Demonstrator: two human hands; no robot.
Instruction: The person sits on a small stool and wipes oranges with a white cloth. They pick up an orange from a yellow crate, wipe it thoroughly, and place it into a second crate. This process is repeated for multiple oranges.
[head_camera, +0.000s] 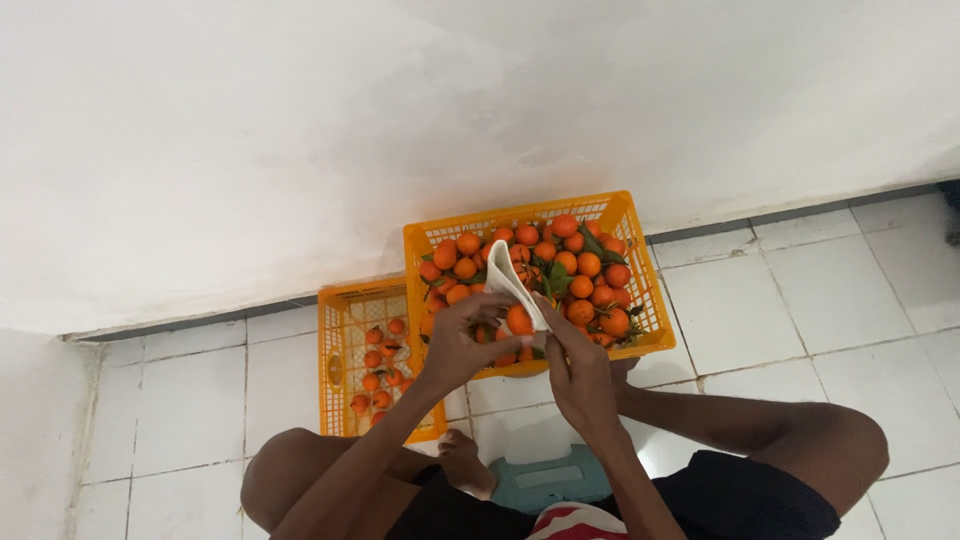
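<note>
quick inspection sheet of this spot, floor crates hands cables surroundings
surface: white tiled floor, grey grout lines
job's things: orange held with a white foam sleeve at it; full orange crate heaped with oranges and leaves; second orange crate holding only a few oranges
clutter: pale blue low stool under the person
grippers: left hand and right hand both closed on the orange and sleeve, over the full crate's near edge
cables: nothing seen
surroundings: white wall behind the crates; person's bare knees either side

Both arms reach forward, left hand (462, 340) and right hand (578, 370) raised close together, fingers curled.
</note>
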